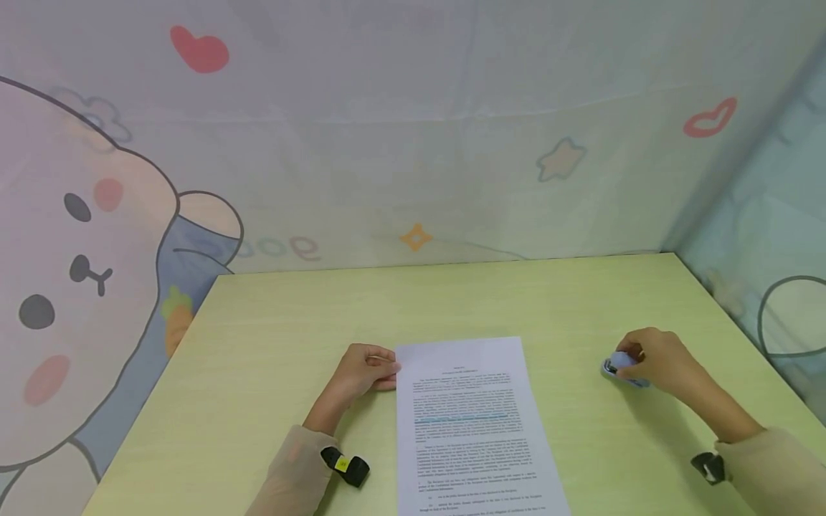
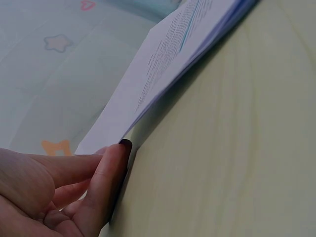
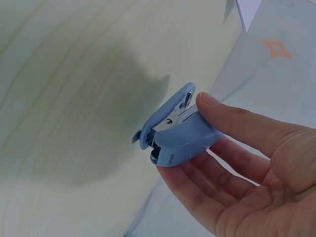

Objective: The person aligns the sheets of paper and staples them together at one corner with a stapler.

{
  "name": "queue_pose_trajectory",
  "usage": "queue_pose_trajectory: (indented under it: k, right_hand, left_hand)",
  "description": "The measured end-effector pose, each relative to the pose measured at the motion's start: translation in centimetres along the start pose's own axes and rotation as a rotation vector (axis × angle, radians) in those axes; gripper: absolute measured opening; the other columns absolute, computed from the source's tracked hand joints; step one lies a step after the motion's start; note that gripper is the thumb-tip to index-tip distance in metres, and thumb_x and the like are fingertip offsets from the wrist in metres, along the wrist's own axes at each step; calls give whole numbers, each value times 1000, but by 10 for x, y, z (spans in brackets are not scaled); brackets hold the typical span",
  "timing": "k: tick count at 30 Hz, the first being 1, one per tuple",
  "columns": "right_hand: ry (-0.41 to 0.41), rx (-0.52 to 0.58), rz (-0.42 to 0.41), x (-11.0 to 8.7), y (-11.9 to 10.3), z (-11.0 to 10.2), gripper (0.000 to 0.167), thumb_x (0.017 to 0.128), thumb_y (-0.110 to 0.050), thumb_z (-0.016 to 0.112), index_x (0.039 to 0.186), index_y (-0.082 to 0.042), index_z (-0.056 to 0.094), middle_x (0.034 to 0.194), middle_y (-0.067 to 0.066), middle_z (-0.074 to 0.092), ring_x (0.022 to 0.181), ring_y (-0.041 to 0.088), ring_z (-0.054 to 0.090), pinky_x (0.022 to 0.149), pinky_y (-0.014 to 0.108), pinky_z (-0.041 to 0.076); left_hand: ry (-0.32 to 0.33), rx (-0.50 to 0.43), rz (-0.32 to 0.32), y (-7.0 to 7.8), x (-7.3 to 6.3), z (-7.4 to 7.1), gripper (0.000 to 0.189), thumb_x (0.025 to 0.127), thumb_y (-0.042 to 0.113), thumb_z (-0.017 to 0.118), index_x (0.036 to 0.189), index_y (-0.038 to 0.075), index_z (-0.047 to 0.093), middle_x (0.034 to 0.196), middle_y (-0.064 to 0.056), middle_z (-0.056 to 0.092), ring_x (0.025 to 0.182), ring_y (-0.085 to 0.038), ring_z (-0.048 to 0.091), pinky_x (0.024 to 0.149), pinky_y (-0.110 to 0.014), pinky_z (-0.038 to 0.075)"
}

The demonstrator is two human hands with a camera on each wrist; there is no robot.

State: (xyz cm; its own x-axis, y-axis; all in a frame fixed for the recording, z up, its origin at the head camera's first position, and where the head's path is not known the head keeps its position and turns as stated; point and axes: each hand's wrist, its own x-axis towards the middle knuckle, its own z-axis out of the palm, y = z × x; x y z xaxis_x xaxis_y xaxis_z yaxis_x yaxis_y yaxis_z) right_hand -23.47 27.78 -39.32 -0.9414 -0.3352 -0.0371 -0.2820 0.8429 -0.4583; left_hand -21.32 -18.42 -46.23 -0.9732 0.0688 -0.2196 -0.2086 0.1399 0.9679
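Note:
A stack of printed paper sheets [image 1: 467, 430] lies on the table, one line of its text marked in blue. At its upper left corner my left hand [image 1: 364, 373] pinches the edge between thumb and fingers. The left wrist view shows that edge of the paper [image 2: 133, 94] lifted off the tabletop, the hand [image 2: 64, 192] holding its corner. Off to the right of the sheets, my right hand [image 1: 661, 362] grips a small blue stapler [image 1: 621, 367]. In the right wrist view the stapler [image 3: 185, 140] sits between the thumb and fingers of the hand [image 3: 247, 173], apart from the paper.
The light wooden table [image 1: 290, 315] extends around the paper. A printed cloth [image 1: 387, 165] with cartoon figures hangs behind it and along the right side. Black wrist cameras are strapped at both sleeves, the left one [image 1: 348, 467] low over the table.

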Motion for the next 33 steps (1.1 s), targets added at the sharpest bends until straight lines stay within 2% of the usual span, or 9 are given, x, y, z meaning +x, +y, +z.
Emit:
queue_pose_trajectory:
  k: [14, 21, 33]
  right_hand:
    - [8, -38, -84, 19, -23, 13, 23, 74, 3, 84, 90, 7, 67, 83, 11, 65, 77, 27, 60, 65, 41, 53]
    - [-12, -43, -107, 28, -34, 20, 23, 73, 3, 84, 89, 5, 67, 85, 11, 66, 79, 28, 61, 68, 44, 55]
    - [-13, -60, -163, 44, -49, 30, 24, 72, 4, 85, 89, 4, 68, 83, 8, 65, 77, 24, 59, 67, 41, 54]
  left_hand:
    - [-9, 6, 9, 0, 0, -1, 18, 92, -9, 65, 109, -14, 64, 87, -17, 68, 70, -19, 69, 69, -33, 62]
    - [-5, -1, 4, 0, 1, -1, 18, 91, -9, 65, 109, -14, 64, 86, -17, 68, 69, -18, 69, 68, -32, 62]
    - [1, 11, -5, 1, 0, 0, 19, 91, -8, 66, 110, -13, 65, 87, -17, 69, 69, -18, 69, 67, -32, 62]
